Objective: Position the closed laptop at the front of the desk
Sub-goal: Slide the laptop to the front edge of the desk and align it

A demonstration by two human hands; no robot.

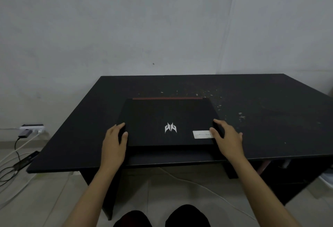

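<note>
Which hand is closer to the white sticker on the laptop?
The right hand: its thumb touches the white sticker at the laptop's right edge. The left hand grips the opposite edge, across the lid.

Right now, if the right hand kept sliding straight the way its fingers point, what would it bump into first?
Probably nothing but the closed laptop it already grips: the right hand points up and slightly inward along the lid's right edge. Past the laptop lies bare desk with pale flecks, then the wall. Depth is hard to judge.
</note>
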